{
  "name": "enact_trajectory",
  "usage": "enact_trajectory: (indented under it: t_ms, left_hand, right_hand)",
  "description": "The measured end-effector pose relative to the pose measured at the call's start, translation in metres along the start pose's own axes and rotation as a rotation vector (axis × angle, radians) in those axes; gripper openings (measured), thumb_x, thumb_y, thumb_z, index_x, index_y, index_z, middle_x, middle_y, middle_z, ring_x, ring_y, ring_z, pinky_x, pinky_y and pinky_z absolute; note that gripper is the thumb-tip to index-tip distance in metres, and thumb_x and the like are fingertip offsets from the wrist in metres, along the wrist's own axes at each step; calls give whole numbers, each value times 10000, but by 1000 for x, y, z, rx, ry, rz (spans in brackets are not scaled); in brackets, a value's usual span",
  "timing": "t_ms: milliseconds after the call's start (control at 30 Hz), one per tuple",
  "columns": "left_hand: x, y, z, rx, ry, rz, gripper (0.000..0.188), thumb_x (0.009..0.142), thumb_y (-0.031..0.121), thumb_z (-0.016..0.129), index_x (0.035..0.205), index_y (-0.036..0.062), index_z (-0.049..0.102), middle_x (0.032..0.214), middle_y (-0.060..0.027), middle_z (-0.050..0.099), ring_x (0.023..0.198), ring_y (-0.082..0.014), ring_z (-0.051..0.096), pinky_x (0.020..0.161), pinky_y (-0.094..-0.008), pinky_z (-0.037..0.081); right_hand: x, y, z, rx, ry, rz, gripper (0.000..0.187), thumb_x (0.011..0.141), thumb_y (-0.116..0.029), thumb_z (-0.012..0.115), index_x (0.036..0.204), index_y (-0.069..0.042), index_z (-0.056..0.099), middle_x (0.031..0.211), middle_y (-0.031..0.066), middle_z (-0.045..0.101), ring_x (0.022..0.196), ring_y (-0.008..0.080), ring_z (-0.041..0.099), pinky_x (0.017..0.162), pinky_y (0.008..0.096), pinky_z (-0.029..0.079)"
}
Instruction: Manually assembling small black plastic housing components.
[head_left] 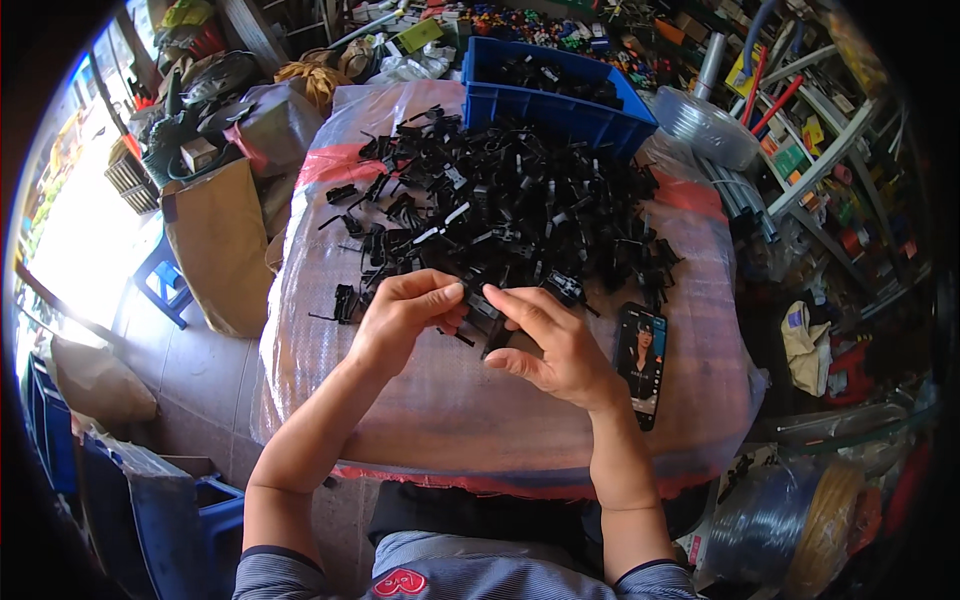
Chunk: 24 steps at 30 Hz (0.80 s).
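Head view: nearest is a striped shirt point(480, 570) with a red heart-shaped patch, below the near edge of the table point(450, 425). To the lower right sits a reel point(765, 525) of clear and tan coils; to the lower left, a blue plastic stool point(165, 510). A phone point(641, 365), screen lit, lies just beside the right wrist.

Over the table, the left hand point(408, 312) and right hand point(545, 345) meet at a small black part point(488, 327), mostly hidden by fingers. It looks narrow, dark and slightly glossy. Left thumb and forefinger come close together beside it; whether they clamp it I cannot tell. Right thumb and forefinger stand apart, the part between them, their grip unclear.

The cover is woven plastic, translucent and wrinkled, with red bands. Just beyond the hands spreads a tangled pile point(520, 205) of black angular pieces with thin prongs, reaching a straight-walled blue bin point(560, 112) holding more. Farther off stand a round clear coil point(710, 130), metal tubes point(740, 205) and mixed clutter.
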<state>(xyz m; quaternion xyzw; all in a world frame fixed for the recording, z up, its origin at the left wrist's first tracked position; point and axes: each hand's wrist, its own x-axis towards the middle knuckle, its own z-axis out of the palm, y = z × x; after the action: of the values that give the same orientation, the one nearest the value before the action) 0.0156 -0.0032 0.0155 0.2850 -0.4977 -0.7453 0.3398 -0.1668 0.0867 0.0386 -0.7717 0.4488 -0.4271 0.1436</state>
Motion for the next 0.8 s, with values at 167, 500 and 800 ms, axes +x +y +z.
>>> enact_trajectory:
  t_ms: [167,500,800]
  left_hand:
    - [-4,-12,12,-9,-37,-39,186,858,179,593,884,-4,608,727,-39,601,663,-100,555,632,-234,451]
    - [-14,-13,29,554,157,348,202,803,128,656,874,-47,583,703,-41,582,637,-72,527,554,-227,428]
    - [7,12,-5,-209,173,252,113,751,-4,526,775,56,433,836,-99,581,732,-162,551,686,-255,432]
  right_hand:
    - [-3,4,13,-301,79,-138,490,672,-92,735,1116,1,550,954,112,558,811,249,566,701,316,489]
    - [-3,12,41,-537,200,-6,324,745,-50,619,1033,17,489,805,132,499,727,289,530,631,359,437]
    - [-1,24,30,-463,91,133,423,686,-33,678,1081,-28,528,1071,112,508,936,303,507,816,368,428]
